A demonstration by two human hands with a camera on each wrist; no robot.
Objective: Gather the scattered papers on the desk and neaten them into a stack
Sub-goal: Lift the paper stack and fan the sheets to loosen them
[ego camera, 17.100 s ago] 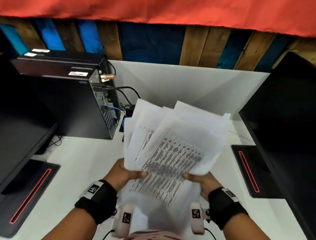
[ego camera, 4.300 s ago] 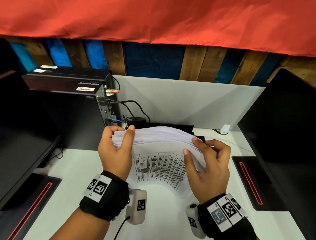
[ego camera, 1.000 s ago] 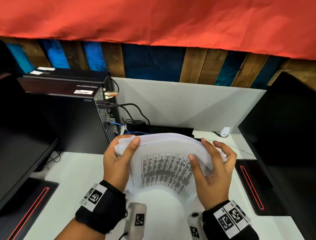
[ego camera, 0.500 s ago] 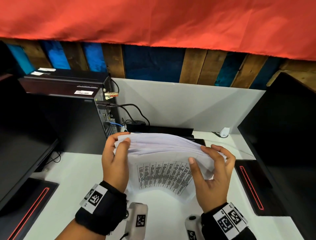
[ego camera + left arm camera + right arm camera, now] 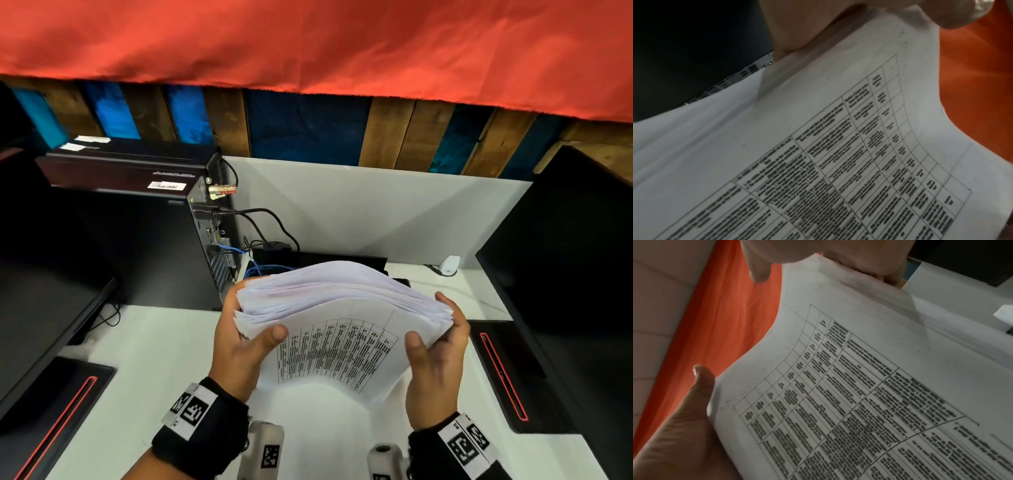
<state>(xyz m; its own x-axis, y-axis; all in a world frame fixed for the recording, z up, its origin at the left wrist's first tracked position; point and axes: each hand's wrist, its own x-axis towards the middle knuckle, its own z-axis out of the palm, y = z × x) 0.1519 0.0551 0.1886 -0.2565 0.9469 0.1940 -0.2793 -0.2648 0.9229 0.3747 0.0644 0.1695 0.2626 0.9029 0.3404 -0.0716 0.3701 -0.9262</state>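
Observation:
A thick stack of white papers stands on edge above the white desk, bowed, with a printed table on the front sheet. My left hand grips the stack's left end, its thumb on the front sheet and its fingers behind. My right hand grips the right end, fingers curled over the top corner. In the left wrist view the printed sheet fills the frame under my thumb. The right wrist view shows the same sheet beside my thumb. Whether the lower edge touches the desk I cannot tell.
A black computer tower with cables stands at the back left. Dark monitors flank the desk at left and right, each on a red-lined base. A white partition closes the back, with a small white object near it.
My left thumb has slid from the stack's top edge down onto the front sheet. The right fingers have curled further over the top right corner. The stack's top edges look more even.

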